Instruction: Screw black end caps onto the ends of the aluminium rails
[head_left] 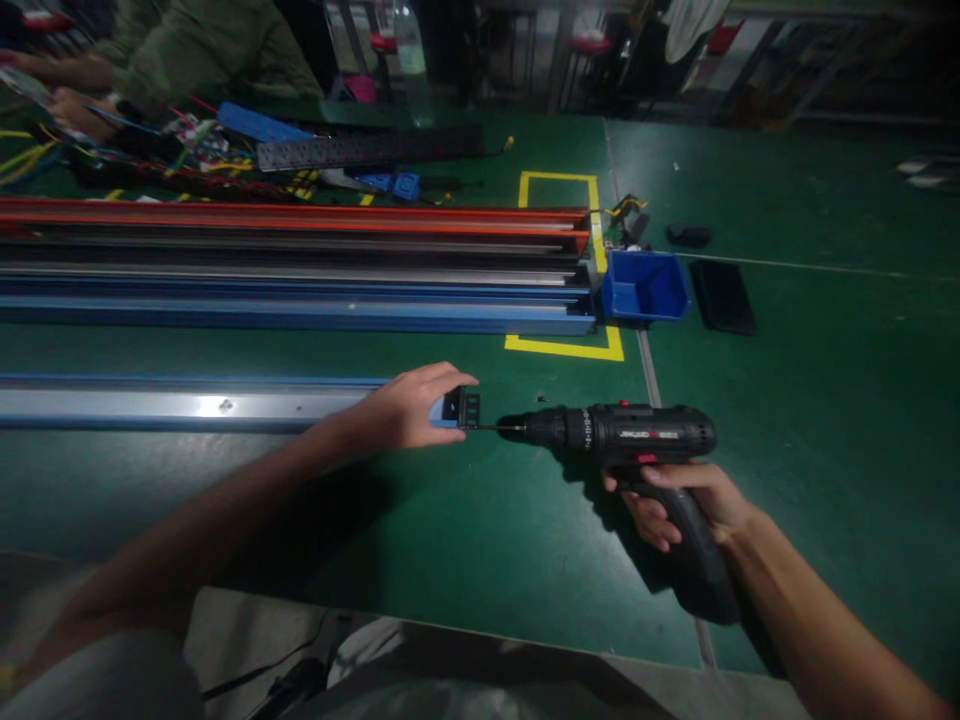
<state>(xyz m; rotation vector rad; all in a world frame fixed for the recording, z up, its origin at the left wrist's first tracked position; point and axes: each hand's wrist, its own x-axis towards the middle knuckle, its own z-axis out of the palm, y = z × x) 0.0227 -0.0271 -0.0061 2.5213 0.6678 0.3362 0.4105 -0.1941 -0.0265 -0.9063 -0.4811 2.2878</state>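
My right hand [679, 500] is wrapped round the grip of a black cordless drill [645, 432], which lies level and points left. Its thin bit reaches the black end cap [454, 408] of a long blue and silver metal channel [187, 403]; whether the tip sits in a screw is too small to tell. My left hand [412, 405] grips the channel's right end, fingers over the far edge and thumb on the near one, beside the end cap. A tiny dark piece [542, 398] lies on the table just behind the drill's chuck.
Behind lie several long blue, black and red channels [300, 310]. A blue bin [646, 285] stands at their right end, with a flat black object [723, 296] beside it. Wires and power strips [367, 148] lie farther back, where another person [202, 50] works at left. Yellow tape [566, 350] marks the green tabletop.
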